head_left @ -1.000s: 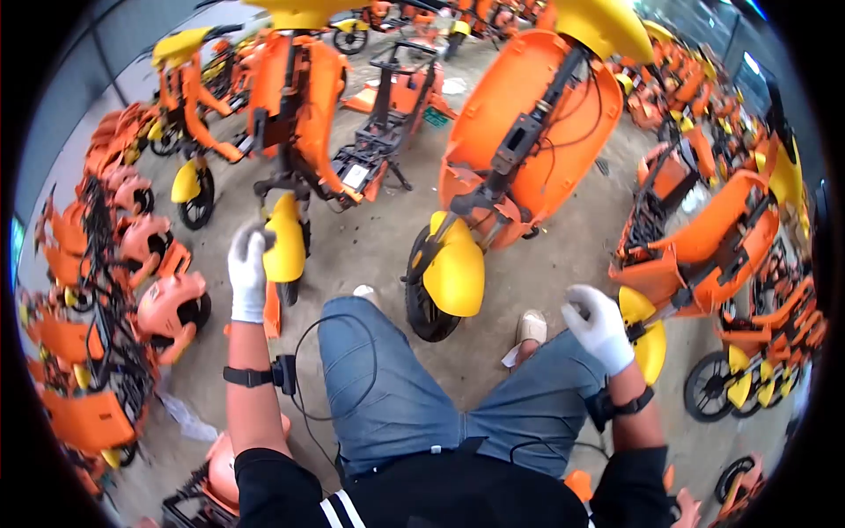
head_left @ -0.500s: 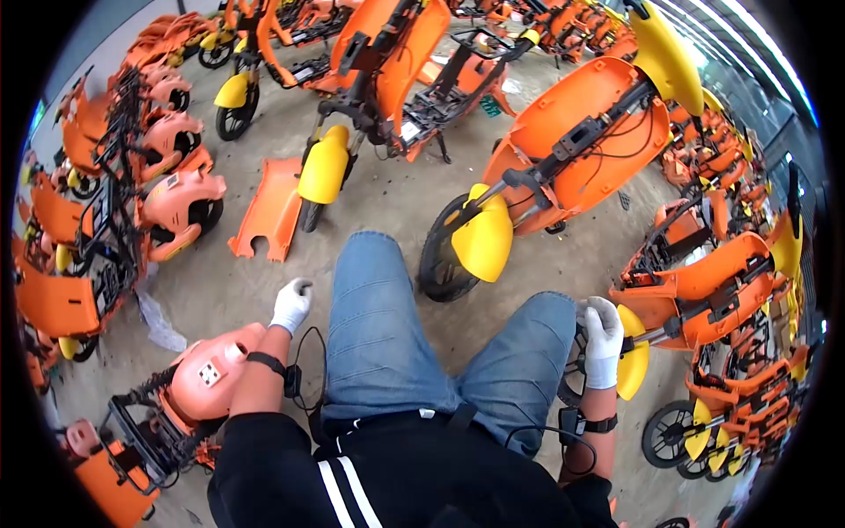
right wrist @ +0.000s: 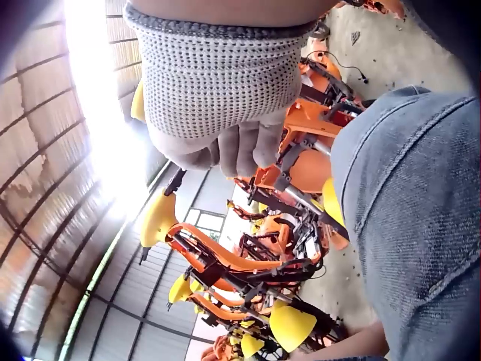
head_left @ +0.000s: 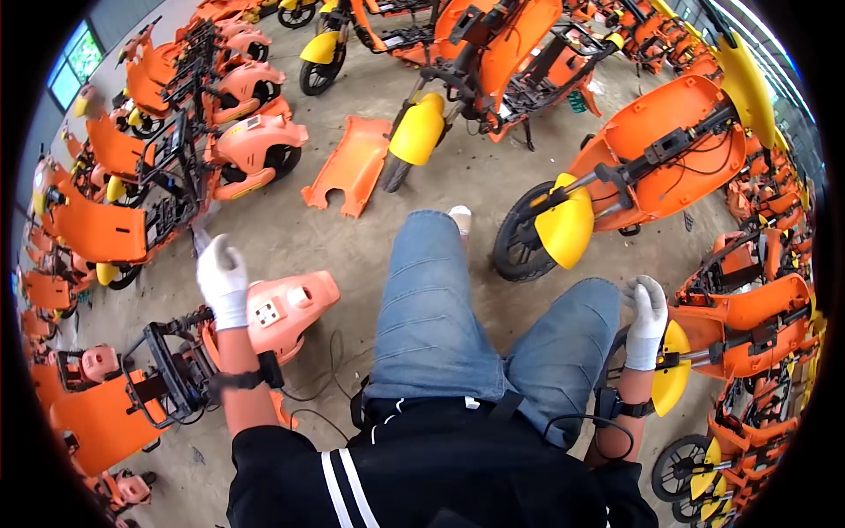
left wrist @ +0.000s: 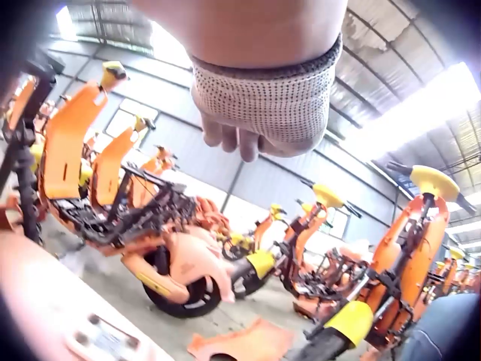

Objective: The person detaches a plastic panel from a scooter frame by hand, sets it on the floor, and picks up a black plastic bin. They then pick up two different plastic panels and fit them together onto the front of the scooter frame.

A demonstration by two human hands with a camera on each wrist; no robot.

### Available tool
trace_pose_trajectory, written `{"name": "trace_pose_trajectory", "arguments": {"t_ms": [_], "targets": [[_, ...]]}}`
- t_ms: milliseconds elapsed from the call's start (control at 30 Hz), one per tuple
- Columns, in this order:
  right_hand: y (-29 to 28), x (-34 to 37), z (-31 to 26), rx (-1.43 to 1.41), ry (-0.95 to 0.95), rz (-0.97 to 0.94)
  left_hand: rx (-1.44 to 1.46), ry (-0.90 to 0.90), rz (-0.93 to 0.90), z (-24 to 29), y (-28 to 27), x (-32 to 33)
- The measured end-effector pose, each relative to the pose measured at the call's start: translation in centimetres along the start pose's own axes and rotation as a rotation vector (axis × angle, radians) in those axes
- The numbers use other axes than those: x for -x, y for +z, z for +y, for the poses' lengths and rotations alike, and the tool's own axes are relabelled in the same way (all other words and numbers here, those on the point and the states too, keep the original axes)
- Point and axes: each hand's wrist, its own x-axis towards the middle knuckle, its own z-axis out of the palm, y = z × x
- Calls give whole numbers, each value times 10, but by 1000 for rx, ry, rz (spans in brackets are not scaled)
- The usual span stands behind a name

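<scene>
In the head view the white-gloved left hand (head_left: 223,277) is over the near end of a salmon scooter body (head_left: 286,308), its fingers loosely bent around nothing. The gloved right hand (head_left: 647,319) hangs beside the right knee, near a yellow front fender (head_left: 673,370), and holds nothing. The left wrist view has the left glove (left wrist: 263,109) with relaxed fingers, the salmon body (left wrist: 52,301) below it. In the right wrist view the right glove (right wrist: 218,101) shows loosely curled, empty fingers beside the jeans leg (right wrist: 421,210).
A scooter with a yellow fender (head_left: 565,224) stands ahead of the knees. An orange panel (head_left: 350,165) lies on the concrete floor (head_left: 352,255). Rows of orange scooters line the left and right sides. A black cable loops beside the left thigh.
The view has turned left, so the scooters appear further right. The left hand has swung outward over the salmon body; the right hand stays by the right knee.
</scene>
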Motion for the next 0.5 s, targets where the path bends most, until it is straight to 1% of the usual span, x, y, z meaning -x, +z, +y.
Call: {"name": "trace_pose_trajectory", "arguments": {"t_ms": [67,133,167,200,267,300,333,400,433,467,500], "targets": [[4,-9,6,-81,32,-7,-296,-52,-15,-27,-49,-4],[17,-19,7,-123,35,15,-532,-11,9,-45,-91,-5],[23,-25,9,-140,42,-3,-631,-50,9,-47,-110,-4],[30,-33,10,-155,46,-21,-712,-88,53,-62,-120,4],[59,-41,-1,-178,49,-63,-854,-272,-53,-67,-142,11],[74,-44,-7,-195,51,-98,-862,-377,-146,-74,-149,16],[87,-47,-11,-195,50,-114,-939,-372,-108,-88,-150,27],[115,-55,-14,-205,44,-241,-770,-535,-225,-129,-153,49],[128,-59,-11,-166,17,-276,-758,-578,-333,-161,-147,67],[147,-56,-20,-82,12,-309,-888,-481,-350,-174,-145,79],[166,-52,-25,-47,28,-381,-889,-492,-353,-164,-149,77]]}}
